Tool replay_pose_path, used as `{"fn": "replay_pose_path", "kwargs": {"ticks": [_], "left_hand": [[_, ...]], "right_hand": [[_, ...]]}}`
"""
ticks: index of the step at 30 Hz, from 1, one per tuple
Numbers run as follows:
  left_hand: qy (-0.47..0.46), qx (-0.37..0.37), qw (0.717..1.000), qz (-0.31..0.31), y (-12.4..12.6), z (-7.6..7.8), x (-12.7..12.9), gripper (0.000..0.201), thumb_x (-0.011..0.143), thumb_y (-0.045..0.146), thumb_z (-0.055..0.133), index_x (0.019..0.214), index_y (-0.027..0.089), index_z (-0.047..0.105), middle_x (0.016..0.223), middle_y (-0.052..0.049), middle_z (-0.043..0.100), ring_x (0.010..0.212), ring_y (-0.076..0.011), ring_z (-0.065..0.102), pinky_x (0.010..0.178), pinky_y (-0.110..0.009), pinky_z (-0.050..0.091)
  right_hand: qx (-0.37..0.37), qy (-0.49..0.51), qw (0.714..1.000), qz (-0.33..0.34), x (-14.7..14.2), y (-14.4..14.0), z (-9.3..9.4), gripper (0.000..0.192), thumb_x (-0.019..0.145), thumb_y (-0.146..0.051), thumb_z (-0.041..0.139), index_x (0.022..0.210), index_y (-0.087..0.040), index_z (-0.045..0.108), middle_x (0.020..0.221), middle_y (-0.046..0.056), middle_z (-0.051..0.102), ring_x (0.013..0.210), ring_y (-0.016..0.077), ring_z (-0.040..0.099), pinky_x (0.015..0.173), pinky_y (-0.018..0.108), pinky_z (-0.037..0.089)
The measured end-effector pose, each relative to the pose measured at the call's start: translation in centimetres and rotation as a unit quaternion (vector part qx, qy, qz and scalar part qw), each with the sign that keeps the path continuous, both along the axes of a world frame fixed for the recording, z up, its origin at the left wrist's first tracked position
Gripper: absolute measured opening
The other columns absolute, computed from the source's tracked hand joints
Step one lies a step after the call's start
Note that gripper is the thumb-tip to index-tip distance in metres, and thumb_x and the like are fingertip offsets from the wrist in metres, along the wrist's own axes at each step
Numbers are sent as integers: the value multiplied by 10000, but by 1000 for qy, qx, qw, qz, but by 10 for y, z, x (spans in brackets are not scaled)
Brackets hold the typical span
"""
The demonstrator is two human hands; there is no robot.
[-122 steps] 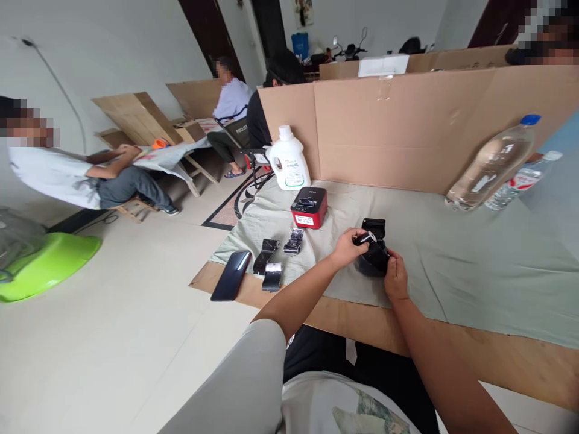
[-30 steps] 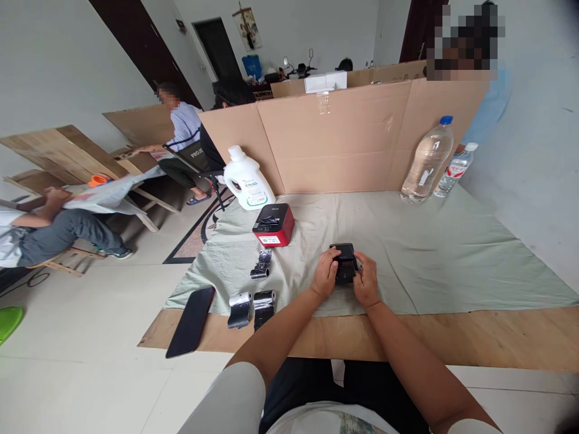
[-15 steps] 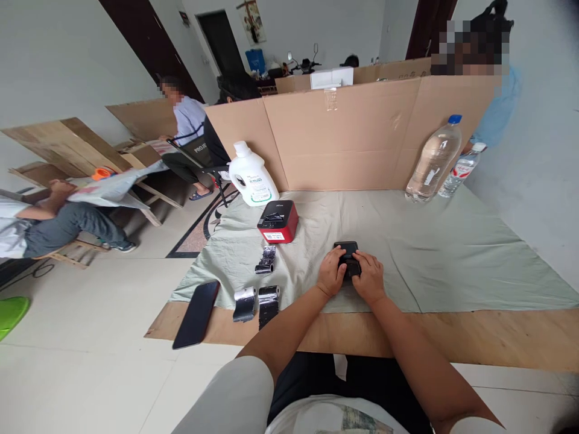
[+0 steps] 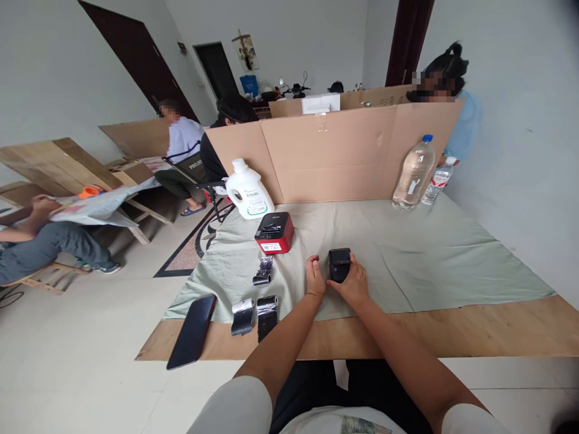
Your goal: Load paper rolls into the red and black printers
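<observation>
The right hand (image 4: 354, 283) cups the black printer (image 4: 339, 264) from its near-right side, fingers curled against the casing, apparently to steady it on the cloth (image 4: 407, 253). The left hand (image 4: 313, 276) rests just beside the printer, fingers together and relaxed, gripping nothing. The printer stands upright near the front-centre of the bench (image 4: 452, 331). Left of the hands lie three rolls (image 4: 256, 307), with a phone (image 4: 192, 330) at the bench edge. Farther back stand a red printer (image 4: 274, 232), a white jug (image 4: 248, 190) and two bottles (image 4: 412, 173) against the cardboard screen (image 4: 335, 150).
</observation>
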State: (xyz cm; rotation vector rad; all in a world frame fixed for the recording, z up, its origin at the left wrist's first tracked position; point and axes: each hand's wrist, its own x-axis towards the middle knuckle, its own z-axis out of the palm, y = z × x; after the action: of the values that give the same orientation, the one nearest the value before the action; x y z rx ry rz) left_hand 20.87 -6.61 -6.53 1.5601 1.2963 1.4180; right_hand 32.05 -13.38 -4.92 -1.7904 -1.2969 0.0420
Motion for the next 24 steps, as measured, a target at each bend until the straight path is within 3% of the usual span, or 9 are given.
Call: {"fn": "replay_pose_path", "kwargs": {"ticks": [3, 6, 12, 17, 20, 24], "left_hand": [[39, 4, 999, -20, -1, 1, 0, 412, 955, 470, 277, 1111, 166, 508, 1137, -140, 582, 1100, -221, 563, 969, -410, 448], [130, 20, 989, -68, -3, 7, 3, 352, 918, 407, 401, 1148, 174, 529, 1202, -147, 583, 1181, -253, 532, 1024, -450, 401], [343, 4, 929, -143, -11, 25, 14, 312, 872, 292, 479, 1150, 213, 597, 1371, -116, 535, 1325, -294, 416, 1107, -519, 244], [405, -15, 902, -150, -16, 35, 16, 298, 894, 282, 442, 1125, 213, 616, 1390, -70, 530, 1366, -262, 355, 1124, -485, 212], [407, -17, 900, -153, -17, 36, 16, 287, 884, 271, 453, 1111, 211, 620, 1385, -71, 534, 1363, -265, 357, 1121, -477, 210], [391, -16, 908, -151, -17, 37, 16, 273, 861, 248, 481, 1091, 210, 625, 1370, -77, 544, 1353, -269, 369, 1121, -475, 198]], "right_hand": [[4, -7, 1000, -11, 2, 5, 1, 947, 589, -557, 704, 1383, -175, 354, 1212, 198, 560, 1105, 360, 538, 906, 541, 438], [6, -12, 999, -29, 28, 15, 2, 920, 570, -497, 720, 1370, -199, 376, 1186, 155, 592, 1072, 334, 558, 919, 500, 441], [-24, 32, 989, -143, 151, 52, 20, 855, 592, -474, 711, 1309, -114, 416, 1241, 185, 567, 1133, 321, 540, 1005, 478, 386], [-84, 80, 963, -241, 235, 69, 36, 821, 545, -378, 777, 1258, -137, 451, 1185, 169, 593, 1107, 316, 557, 990, 453, 400], [-105, 88, 957, -254, 252, 69, 38, 826, 549, -368, 773, 1267, -125, 446, 1215, 181, 581, 1150, 329, 536, 1012, 448, 386], [-113, 90, 957, -250, 253, 63, 38, 969, 545, -399, 780, 1359, -90, 354, 1342, 212, 499, 1245, 336, 476, 1070, 418, 348]]}}
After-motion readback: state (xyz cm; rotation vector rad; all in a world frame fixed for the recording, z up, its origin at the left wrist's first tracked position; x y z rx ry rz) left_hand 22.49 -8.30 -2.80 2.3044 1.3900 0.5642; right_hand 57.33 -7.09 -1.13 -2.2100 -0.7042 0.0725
